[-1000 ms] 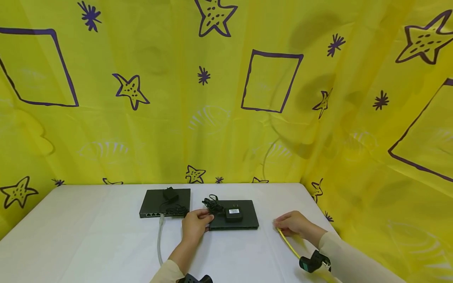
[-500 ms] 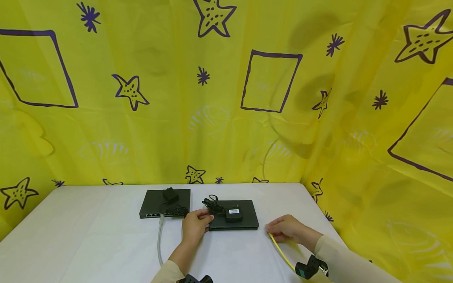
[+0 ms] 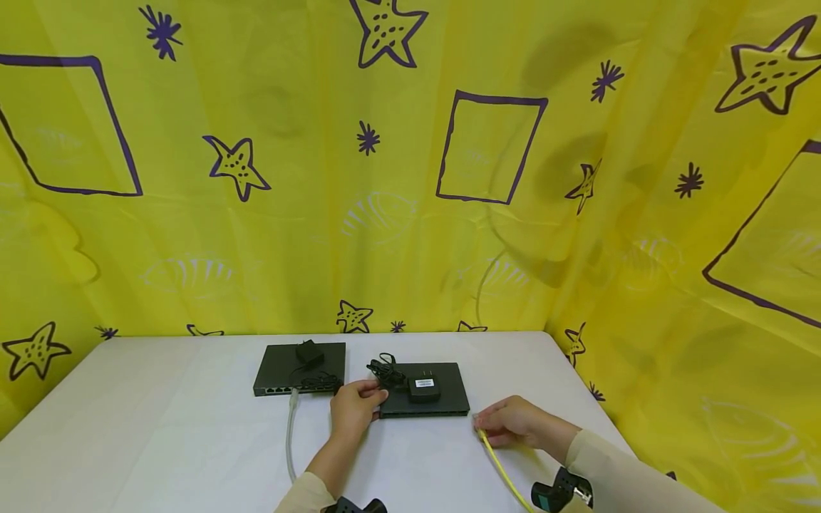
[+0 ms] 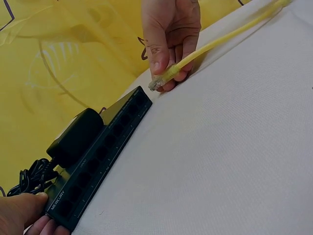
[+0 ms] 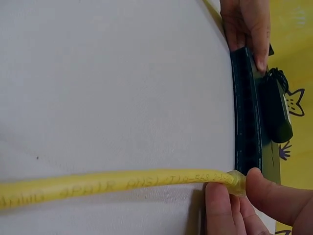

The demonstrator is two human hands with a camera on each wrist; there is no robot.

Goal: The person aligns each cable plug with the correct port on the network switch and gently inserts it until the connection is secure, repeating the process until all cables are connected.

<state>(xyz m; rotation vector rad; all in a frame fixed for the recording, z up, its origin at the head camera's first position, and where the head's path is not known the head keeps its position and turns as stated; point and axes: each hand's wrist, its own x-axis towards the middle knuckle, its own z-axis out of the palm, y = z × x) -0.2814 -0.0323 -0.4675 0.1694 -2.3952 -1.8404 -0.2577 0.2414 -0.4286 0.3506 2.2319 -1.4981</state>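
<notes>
A black network switch [image 3: 449, 388] lies on the white table, its row of ports facing the person. My left hand [image 3: 351, 410] grips its left end, thumb on top and fingers below, as the left wrist view shows. My right hand [image 3: 513, 422] pinches a yellow Ethernet cable [image 3: 497, 463] just behind its clear plug [image 4: 156, 84]. That plug points toward the switch and sits just off its right front corner. On top of the switch rests a black power adapter [image 3: 423, 388] with a bundled black cord [image 3: 385, 369].
Left of my left hand stands a second black switch [image 3: 272, 363], bearing another adapter [image 3: 309, 353] and its cord. A grey cable [image 3: 290, 434] is plugged into its front and runs toward the person. Yellow patterned curtain [image 3: 308, 235] surrounds the white table [image 3: 160, 427].
My right hand has moved left and slightly nearer the person, bringing the yellow Ethernet cable's plug close to the switch's right corner. The left hand has stayed on the switch.
</notes>
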